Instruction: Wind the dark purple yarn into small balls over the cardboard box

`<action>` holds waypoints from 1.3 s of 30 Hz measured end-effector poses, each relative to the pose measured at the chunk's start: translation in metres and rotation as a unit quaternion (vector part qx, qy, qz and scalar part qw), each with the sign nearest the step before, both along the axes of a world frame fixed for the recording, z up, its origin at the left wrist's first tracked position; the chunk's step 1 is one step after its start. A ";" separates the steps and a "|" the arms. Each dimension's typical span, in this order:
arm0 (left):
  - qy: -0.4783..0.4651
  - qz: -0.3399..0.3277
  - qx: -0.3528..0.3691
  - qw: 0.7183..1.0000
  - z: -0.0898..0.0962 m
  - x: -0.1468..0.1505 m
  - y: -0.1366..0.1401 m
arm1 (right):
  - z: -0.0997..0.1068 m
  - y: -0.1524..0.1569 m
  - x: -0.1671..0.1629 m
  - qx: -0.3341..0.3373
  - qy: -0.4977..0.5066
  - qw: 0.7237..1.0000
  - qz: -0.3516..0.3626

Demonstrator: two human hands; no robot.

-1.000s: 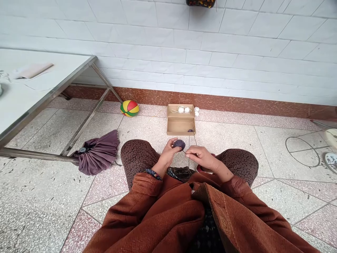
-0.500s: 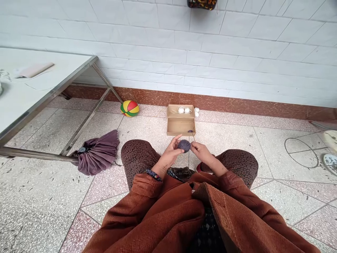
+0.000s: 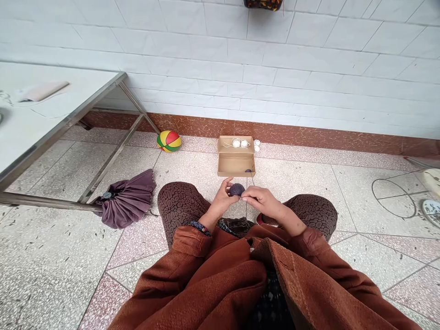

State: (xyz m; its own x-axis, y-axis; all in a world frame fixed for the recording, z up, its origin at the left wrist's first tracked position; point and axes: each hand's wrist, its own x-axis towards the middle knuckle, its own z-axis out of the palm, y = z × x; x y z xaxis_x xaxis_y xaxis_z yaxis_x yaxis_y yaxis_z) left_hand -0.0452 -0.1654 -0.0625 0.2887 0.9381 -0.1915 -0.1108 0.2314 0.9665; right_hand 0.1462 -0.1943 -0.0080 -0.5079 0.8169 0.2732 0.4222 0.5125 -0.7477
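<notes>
A dark purple ball of yarn (image 3: 236,189) is gripped between the fingers and thumb of my left hand (image 3: 220,200), above the gap between my knees. My right hand (image 3: 263,200) is at the ball's right side, its thumb and index finger pinched on what looks like the yarn strand. A thin dark strand runs near it from the open cardboard box (image 3: 224,173) on the floor. Inside the box's front right corner is another bit of dark purple yarn (image 3: 248,171). White yarn balls (image 3: 236,143) lie in the box's raised rear part.
More small white balls (image 3: 257,143) sit right of the box. A striped ball (image 3: 169,140) rests by the wall, left of the box. A purple umbrella (image 3: 130,199) lies beside the metal-framed table (image 3: 103,82). A wire stand (image 3: 393,197) is at far right.
My right hand has moved left and slightly down, across the front of the yarn ball. The ball has shifted a little left and turned in my left hand.
</notes>
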 end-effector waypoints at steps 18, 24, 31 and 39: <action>-0.164 0.094 -0.098 0.977 0.001 0.000 0.003 | -0.066 -0.001 -0.006 -0.073 -0.028 0.997 -0.028; -0.039 0.093 -0.075 0.992 -0.009 -0.002 -0.001 | -0.033 -0.005 -0.012 -0.032 -0.001 0.999 0.020; -0.039 -0.129 -0.026 0.990 -0.001 -0.005 -0.011 | -0.028 0.017 0.004 -0.005 0.022 0.998 -0.056; -0.247 -0.074 -0.098 0.961 0.013 -0.010 -0.012 | -0.071 0.013 0.003 -0.041 -0.048 0.992 -0.112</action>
